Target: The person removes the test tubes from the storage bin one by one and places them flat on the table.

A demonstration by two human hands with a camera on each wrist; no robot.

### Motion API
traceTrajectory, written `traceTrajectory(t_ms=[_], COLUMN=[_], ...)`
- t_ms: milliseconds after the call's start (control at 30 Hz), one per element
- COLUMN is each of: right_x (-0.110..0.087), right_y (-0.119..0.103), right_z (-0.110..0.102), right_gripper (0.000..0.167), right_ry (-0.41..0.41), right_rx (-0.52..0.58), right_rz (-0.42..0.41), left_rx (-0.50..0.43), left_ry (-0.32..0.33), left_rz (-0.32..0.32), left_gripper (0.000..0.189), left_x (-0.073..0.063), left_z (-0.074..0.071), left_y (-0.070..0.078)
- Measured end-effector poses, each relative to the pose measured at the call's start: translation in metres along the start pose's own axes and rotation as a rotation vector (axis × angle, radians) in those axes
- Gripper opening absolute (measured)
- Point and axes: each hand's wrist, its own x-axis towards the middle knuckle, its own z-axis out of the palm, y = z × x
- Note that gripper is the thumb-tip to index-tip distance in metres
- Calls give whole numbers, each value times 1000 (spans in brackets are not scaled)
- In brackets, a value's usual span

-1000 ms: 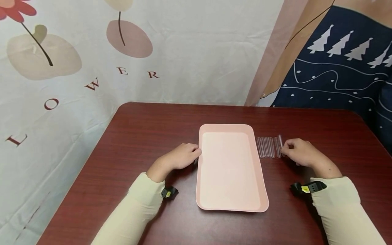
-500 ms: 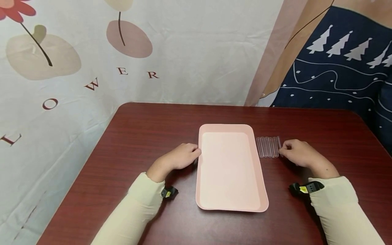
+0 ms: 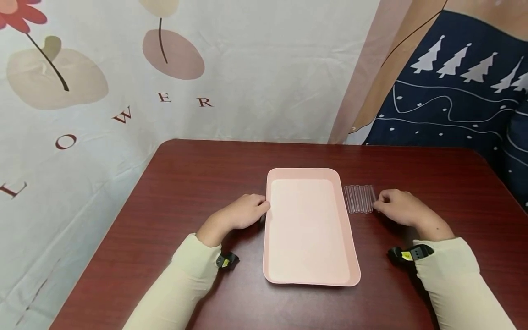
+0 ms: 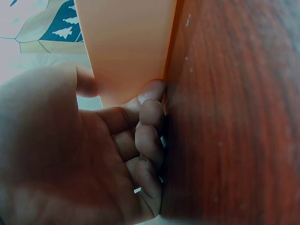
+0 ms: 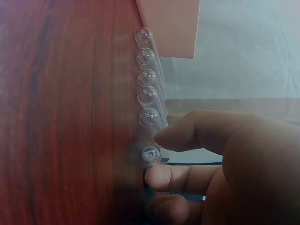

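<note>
A pale pink tray (image 3: 311, 229) lies on the table, its long sides running away from me. My left hand (image 3: 243, 211) holds its left side: the thumb is at the rim, and the curled fingers rest on the table against the outer wall in the left wrist view. Right of the tray, several clear test tubes (image 3: 358, 199) lie side by side in a close row. My right hand (image 3: 398, 210) is at the row's right end. In the right wrist view, its thumb and forefinger pinch the end test tube (image 5: 151, 155), whose rounded end faces the camera.
The dark red wooden table (image 3: 214, 165) reaches back to a printed cloth (image 3: 268, 91). A navy cloth with white trees (image 3: 445, 105) hangs at the back right. Black wrist cameras (image 3: 227, 261) sit under both cuffs.
The right hand has slid slightly left with the end test tube, first tilted, now lined up close to the others. The left hand and the tray have stayed in place.
</note>
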Motion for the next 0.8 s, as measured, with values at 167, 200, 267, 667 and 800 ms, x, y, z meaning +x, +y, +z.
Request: traceTrajectory(t_ms=[167,200,267,667,800], right_x=[2,2,3,0,-2], right_y=[-1,-2,-3,-1,2], right_z=[0,0,-1,0,0], right_gripper=[25,25,26,27,27], right_ry=[-3,-5,-6,-30,-23], right_rx=[19,26,40,98,87], right_rz=[11,14,18,59,71], left_rx=[1,6,13,-10,-18], left_ry=[-2,1,5,0,1], left_rz=[-1,-2,1,-10,-14], left_gripper=[34,34,34,34,34], left_x=[1,1,1,-1,-3], left_z=[-1,-1,-2,3,7], left_y=[-3,-4,-4,-6,-6])
